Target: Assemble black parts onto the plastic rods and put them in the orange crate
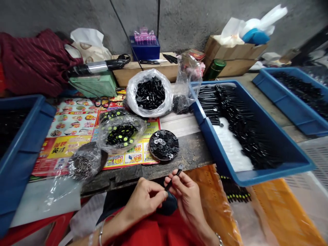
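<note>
Both hands meet at the bottom middle, just below the table's front edge. My right hand pinches a thin black stick-shaped part that points up to a small grey head. My left hand is closed in a pinch at the stick's lower end, over a dark round object in my lap. A round dish of small black discs lies on the table right above the hands. A blue tray at the right holds several rows of similar black sticks.
An open bag of black round parts, a bag of black-and-green parts and a bag of small metal pieces lie on a colourful flyer. Blue bins stand at the left and far right. An orange crate sits lower right.
</note>
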A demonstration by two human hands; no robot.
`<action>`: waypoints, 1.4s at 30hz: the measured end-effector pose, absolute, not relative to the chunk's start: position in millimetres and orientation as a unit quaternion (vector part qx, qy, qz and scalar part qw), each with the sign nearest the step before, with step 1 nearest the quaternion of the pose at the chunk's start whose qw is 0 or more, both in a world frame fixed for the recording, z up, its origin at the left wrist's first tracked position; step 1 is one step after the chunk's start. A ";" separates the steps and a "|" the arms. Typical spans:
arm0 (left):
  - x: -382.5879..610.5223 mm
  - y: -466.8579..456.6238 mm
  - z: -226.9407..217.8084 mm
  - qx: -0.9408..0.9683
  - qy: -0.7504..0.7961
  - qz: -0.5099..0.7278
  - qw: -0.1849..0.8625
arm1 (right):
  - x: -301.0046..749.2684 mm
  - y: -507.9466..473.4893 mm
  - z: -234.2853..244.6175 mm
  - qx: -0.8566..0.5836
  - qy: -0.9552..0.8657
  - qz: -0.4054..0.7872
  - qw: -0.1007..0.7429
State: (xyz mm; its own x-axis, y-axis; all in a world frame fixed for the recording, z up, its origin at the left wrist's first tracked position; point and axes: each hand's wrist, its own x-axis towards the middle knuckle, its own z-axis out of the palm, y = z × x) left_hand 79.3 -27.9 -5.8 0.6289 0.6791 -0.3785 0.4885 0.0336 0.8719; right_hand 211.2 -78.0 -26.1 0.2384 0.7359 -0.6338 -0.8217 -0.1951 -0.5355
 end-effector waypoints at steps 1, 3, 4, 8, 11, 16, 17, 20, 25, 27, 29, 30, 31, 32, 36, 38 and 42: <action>79.1 -30.0 -7.4 0.746 0.413 0.105 0.512 | 210.0 -77.2 -27.3 -0.464 0.047 0.614 0.637; 78.3 -34.3 -12.6 0.835 0.386 0.146 0.365 | 208.1 -75.5 -29.1 -0.460 0.049 0.611 0.643; 77.8 -36.3 -15.6 0.865 0.370 0.160 0.300 | 207.3 -74.6 -29.7 -0.461 0.050 0.608 0.644; 76.8 -39.6 -21.1 0.918 0.318 0.156 0.179 | 206.5 -70.1 -29.2 -0.461 0.057 0.607 0.645; 75.8 -33.0 -13.9 0.900 0.336 0.122 0.249 | 211.2 -66.1 -26.3 -0.459 0.076 0.607 0.643; 73.7 3.3 3.0 0.843 0.330 0.167 0.390 | 225.6 -66.1 -22.8 -0.456 0.078 0.611 0.642; 74.3 13.5 3.9 0.842 0.343 0.197 0.367 | 227.7 -67.8 -23.1 -0.458 0.070 0.617 0.636; 78.9 42.4 0.3 0.853 0.377 0.239 0.271 | 230.5 -74.8 -25.8 -0.462 0.040 0.651 0.601; 88.0 61.2 -10.3 0.870 0.400 0.192 0.214 | 226.2 -83.1 -30.3 -0.480 -0.016 0.687 0.545; 88.9 59.3 -12.2 0.867 0.408 0.185 0.218 | 224.2 -83.2 -31.6 -0.493 -0.027 0.682 0.540; 88.3 56.9 -12.8 0.862 0.412 0.190 0.225 | 223.1 -82.4 -33.6 -0.498 -0.034 0.678 0.540; 87.8 56.4 -12.8 0.861 0.412 0.192 0.228 | 223.0 -82.1 -34.9 -0.500 -0.040 0.676 0.540; 87.2 56.4 -12.7 0.861 0.412 0.192 0.228 | 223.0 -81.9 -36.4 -0.502 -0.049 0.674 0.539; 86.6 57.0 -12.6 0.861 0.411 0.192 0.229 | 223.2 -81.9 -37.9 -0.505 -0.059 0.672 0.538; 84.4 60.9 -12.4 0.861 0.404 0.194 0.240 | 224.3 -82.8 -42.2 -0.517 -0.084 0.666 0.531; 83.9 61.2 -12.6 0.862 0.401 0.194 0.244 | 224.6 -83.2 -43.1 -0.519 -0.083 0.668 0.527; 85.4 57.5 -13.8 0.868 0.405 0.171 0.232 | 224.7 -83.5 -43.9 -0.523 -0.080 0.676 0.512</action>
